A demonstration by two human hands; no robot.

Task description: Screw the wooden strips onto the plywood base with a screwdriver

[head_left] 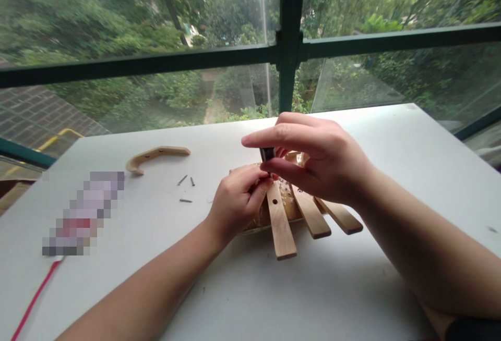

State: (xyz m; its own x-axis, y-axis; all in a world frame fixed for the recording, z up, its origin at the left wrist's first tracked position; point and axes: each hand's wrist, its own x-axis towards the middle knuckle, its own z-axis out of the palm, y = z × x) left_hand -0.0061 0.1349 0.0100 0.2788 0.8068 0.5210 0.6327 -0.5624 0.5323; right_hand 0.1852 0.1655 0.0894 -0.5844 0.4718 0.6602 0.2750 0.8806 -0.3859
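My right hand [317, 156] is closed around the dark handle of a screwdriver [267, 154], which stands upright over a wooden strip. Its lower end is hidden by the fingers. My left hand [240, 195] pinches at the top of the nearest pale wooden strip [282, 226], just below the handle; what sits between those fingertips is hidden. That strip has a dark hole. To its right, a second wooden strip [313, 218] shows a screw head, and a third strip [344, 218] lies partly under my right hand. Beneath them is a glossy brown piece [287, 195] with whitish specks.
A curved wooden piece [160, 151] with two holes lies at the back left of the white table [129, 257]. Several loose screws [186, 200] are left of my left hand. A blurred-out flat object [84, 213] with a red cable [37, 294] lies farther left. Windows stand behind.
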